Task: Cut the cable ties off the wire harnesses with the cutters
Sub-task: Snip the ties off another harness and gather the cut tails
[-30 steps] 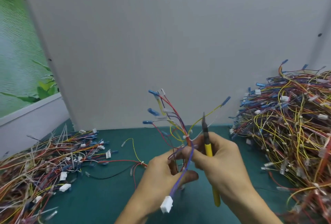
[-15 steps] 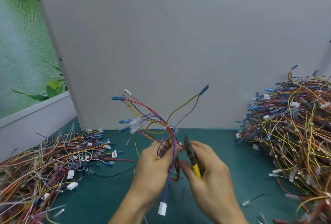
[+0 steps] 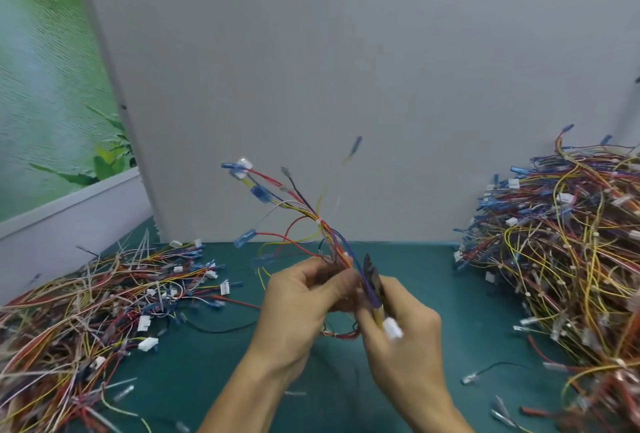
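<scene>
**Green mat, one harness held over it**

Teal mat [image 3: 214, 363] covers the bench, and above its middle both hands hold up a harness [image 3: 301, 214]. Its red, yellow and blue wires fan up and leftward from the hands, ending in blue terminals. A white tie [image 3: 318, 221] binds them partway up.

The left hand [image 3: 298, 304] shows its back, with the fingers curled round the bundle's lower end. Touching it, the right hand [image 3: 405, 339] wraps the yellow handle of the cutters [image 3: 372, 276]. Their dark head points up beside the wires, and blur hides whether the blades are apart. A white connector [image 3: 393, 328] on a blue wire lies across the right fingers. Both forearms rise from the bottom edge.

At the left of the mat sprawls a low pile [image 3: 86, 304] of loose wires, and at the right stands a tall pile [image 3: 561, 245]. Behind is a grey board [image 3: 346, 69], with a green leafy print [image 3: 41, 103] at far left.
</scene>
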The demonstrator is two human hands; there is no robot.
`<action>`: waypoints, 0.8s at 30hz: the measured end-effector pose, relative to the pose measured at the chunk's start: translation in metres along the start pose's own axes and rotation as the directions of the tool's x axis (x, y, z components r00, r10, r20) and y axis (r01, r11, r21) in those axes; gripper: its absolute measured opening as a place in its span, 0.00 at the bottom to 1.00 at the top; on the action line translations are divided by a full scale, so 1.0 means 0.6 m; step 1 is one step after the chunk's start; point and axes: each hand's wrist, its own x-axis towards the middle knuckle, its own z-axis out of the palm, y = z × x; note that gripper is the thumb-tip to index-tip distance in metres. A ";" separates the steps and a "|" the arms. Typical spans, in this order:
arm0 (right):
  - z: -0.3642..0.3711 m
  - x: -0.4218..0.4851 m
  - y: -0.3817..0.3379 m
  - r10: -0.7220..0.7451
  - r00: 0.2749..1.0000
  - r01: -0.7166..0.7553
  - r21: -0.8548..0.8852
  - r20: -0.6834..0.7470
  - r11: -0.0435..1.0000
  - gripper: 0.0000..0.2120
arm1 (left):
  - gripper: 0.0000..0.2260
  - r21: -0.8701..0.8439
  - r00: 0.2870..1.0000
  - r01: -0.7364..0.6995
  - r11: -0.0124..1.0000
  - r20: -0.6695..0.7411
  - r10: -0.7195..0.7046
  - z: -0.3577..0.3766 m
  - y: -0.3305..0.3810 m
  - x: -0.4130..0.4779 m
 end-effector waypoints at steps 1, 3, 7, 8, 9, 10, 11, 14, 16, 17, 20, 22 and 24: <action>-0.003 0.008 0.001 0.016 1.000 -0.016 0.008 -0.024 1.000 0.07 | 0.14 -0.032 1.000 0.001 0.999 0.013 -0.001 0.000 0.005 -0.002; -0.012 0.027 0.000 0.066 0.996 -0.064 0.039 -0.058 0.997 0.06 | 0.19 -0.042 1.000 -0.015 0.999 0.025 0.016 -0.002 0.013 -0.006; -0.041 0.079 -0.020 0.065 0.990 -0.066 -0.004 -0.123 0.998 0.06 | 0.13 0.186 0.992 -0.125 0.974 0.054 0.117 -0.009 0.016 -0.020; -0.050 0.093 -0.028 0.059 0.988 -0.062 -0.019 -0.142 0.998 0.07 | 0.09 0.259 0.987 -0.149 0.954 0.090 0.130 -0.011 0.012 -0.026; -0.059 0.107 -0.037 0.048 0.986 -0.054 -0.032 -0.160 0.998 0.08 | 0.06 0.326 0.984 -0.158 0.932 0.136 0.119 -0.013 0.006 -0.032; -0.068 0.122 -0.047 0.034 0.983 -0.043 -0.047 -0.178 0.998 0.07 | 0.03 0.388 0.976 -0.159 0.908 0.199 0.086 -0.016 -0.001 -0.038; -0.078 0.137 -0.058 0.018 0.980 -0.032 -0.066 -0.196 0.997 0.06 | 0.02 0.452 0.962 -0.166 0.876 0.269 0.044 -0.017 -0.010 -0.046; -0.113 0.181 -0.101 -0.053 0.965 0.023 -0.120 -0.258 0.993 0.03 | 0.05 0.584 0.883 -0.309 0.751 0.468 0.000 -0.020 -0.044 -0.071; -0.142 0.212 -0.132 -0.106 0.948 0.063 -0.149 -0.300 0.987 0.01 | 0.06 0.604 0.844 -0.396 0.691 0.537 0.015 -0.024 -0.066 -0.086; -0.158 0.228 -0.149 -0.138 0.937 0.085 -0.175 -0.321 0.981 0.03 | 0.08 0.622 0.844 -0.418 0.662 0.535 0.029 -0.028 -0.078 -0.092; -0.216 0.282 -0.197 -0.241 0.895 0.127 -0.302 -0.377 0.945 0.07 | 0.11 0.697 0.857 -0.491 0.523 0.496 0.143 -0.047 -0.105 -0.095; -0.256 0.323 -0.225 -0.297 0.881 0.131 -0.415 -0.368 0.900 0.11 | 0.09 0.715 0.856 -0.512 0.476 0.467 0.220 -0.052 -0.115 -0.095; -0.296 0.367 -0.239 -0.317 0.889 0.092 -0.548 -0.332 0.832 0.13 | 0.08 0.714 0.854 -0.518 0.470 0.465 0.234 -0.058 -0.118 -0.093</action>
